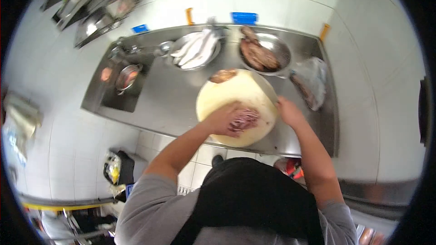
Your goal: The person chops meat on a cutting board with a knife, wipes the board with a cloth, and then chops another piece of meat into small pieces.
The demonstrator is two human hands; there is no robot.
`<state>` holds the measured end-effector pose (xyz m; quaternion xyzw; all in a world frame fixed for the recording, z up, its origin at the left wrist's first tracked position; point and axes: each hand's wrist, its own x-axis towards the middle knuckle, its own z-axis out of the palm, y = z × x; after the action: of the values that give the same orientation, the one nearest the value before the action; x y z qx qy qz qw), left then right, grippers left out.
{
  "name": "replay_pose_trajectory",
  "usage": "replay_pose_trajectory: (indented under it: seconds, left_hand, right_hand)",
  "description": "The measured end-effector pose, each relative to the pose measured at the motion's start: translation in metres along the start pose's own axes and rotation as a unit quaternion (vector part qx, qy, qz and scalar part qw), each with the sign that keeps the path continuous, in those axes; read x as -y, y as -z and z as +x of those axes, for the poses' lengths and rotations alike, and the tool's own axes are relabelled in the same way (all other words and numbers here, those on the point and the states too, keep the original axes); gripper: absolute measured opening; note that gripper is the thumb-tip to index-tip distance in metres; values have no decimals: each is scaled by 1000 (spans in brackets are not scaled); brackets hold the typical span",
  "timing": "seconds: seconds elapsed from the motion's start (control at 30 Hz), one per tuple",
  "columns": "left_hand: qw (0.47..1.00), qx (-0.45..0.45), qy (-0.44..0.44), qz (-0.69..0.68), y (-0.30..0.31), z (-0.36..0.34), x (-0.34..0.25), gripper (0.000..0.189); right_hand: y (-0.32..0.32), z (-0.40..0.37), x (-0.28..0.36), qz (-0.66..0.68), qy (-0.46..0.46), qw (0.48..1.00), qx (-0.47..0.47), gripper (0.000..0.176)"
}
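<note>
On the steel counter lies a round, cream-coloured board [212, 97]. My left hand [222, 119] rests on it, fingers over a pile of chopped reddish-purple food [245, 120]; the fingertips are blurred into the pile. At the board's right edge my right hand [287, 110] is closed round the handle of a broad knife [265, 86], its blade slanting up and left over the board. A browned piece of food [223, 76] sits at the board's top edge.
Behind the board stand a metal bowl of pale, long pieces [196, 50] and a metal bowl of browned meat [259, 54]. A plastic bag [313, 81] lies at the right. The sink [119, 101] at the left holds a small pot [128, 78].
</note>
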<state>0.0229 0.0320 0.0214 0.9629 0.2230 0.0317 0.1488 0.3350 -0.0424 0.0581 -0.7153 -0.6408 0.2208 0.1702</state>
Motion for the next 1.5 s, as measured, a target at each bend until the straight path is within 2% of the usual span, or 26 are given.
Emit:
replay_pose_trajectory:
  seconds: [0.03, 0.1, 0.23, 0.33, 0.4, 0.43, 0.47, 0.53, 0.57, 0.6, 0.67, 0.7, 0.77, 0.87, 0.93, 1.0, 1.07, 1.23, 1.3, 1.4, 1.43, 1.5]
  left_hand:
    - [997, 26, 39, -58, -4, 2, -4, 116]
    - [987, -39, 69, -140, -9, 8, -11, 104]
    - [971, -92, 125, -179, -29, 10, -10, 95]
    - [970, -101, 125, -182, -25, 10, -20, 87]
    - [980, -191, 13, -61, -20, 17, -31, 87]
    - [989, -132, -27, -64, -9, 20, -42, 87]
    - [989, -135, -22, -64, -12, 25, -50, 87]
    - [975, -213, -60, 38, -24, 36, -70, 86]
    - [974, -220, -42, 44, -24, 41, -74, 80]
    - [973, -221, -42, 44, -31, 47, -72, 80]
    - [971, -211, 51, 94, -49, 61, -66, 71]
    - [972, -212, 47, 91, -48, 63, -67, 71]
    - [990, -80, 95, 65, -44, 66, -64, 62]
    - [995, -50, 84, -24, -19, 60, -58, 67]
    - [994, -108, -4, -8, -5, 49, -46, 76]
    - [977, -208, 50, -15, -26, 46, -32, 82]
    - [980, -188, 52, -32, -32, 37, -30, 84]
    - [983, -132, 106, -72, -24, 38, -39, 87]
    - [979, -179, 95, -4, -11, 38, -49, 82]
    - [976, -193, 105, -4, -13, 50, -57, 72]
    - [976, -192, 103, -6, -15, 51, -58, 72]
    - [985, -132, 110, -17, -21, 58, -54, 66]
  right_hand:
    - [4, -4, 4, 27, 5, 1000, 4, 30]
    - [7, -3, 10, -16, -9, 1000, 14, 31]
    - [6, -1, 10, -46, 8, 999, -4, 25]
    - [1, -2, -2, -44, 27, 998, -22, 22]
    - [-1, -1, 1, -43, 56, 997, -40, 21]
    - [5, -3, 8, -49, 29, 998, -29, 21]
    - [7, -4, 12, -56, 1, 998, -18, 21]
    - [0, 0, 2, -44, 21, 998, -27, 21]
    - [-2, 3, -3, -29, 35, 998, -40, 21]
    - [-2, 3, 1, -31, 35, 998, -40, 21]
    - [3, -2, 7, -69, -7, 997, -26, 22]
    - [1, -2, 4, -72, -13, 997, -27, 22]
    - [-4, 1, -2, -87, -14, 996, -20, 28]
    - [0, -21, 11, -117, -21, 992, -29, 28]
    - [11, -49, 32, -98, -64, 993, -26, 27]
    - [12, -76, 43, -77, -109, 991, -24, 26]
    - [6, -92, 44, -76, -136, 988, 14, 27]
    - [0, -111, 52, -82, -145, 986, -6, 25]
    - [1, -123, 61, -81, -146, 986, -18, 24]
    - [-1, -134, 62, -93, -163, 982, 2, 23]
    - [-6, -134, 56, -101, -146, 984, 26, 23]
    - [-5, -132, 56, -111, -128, 985, 46, 23]
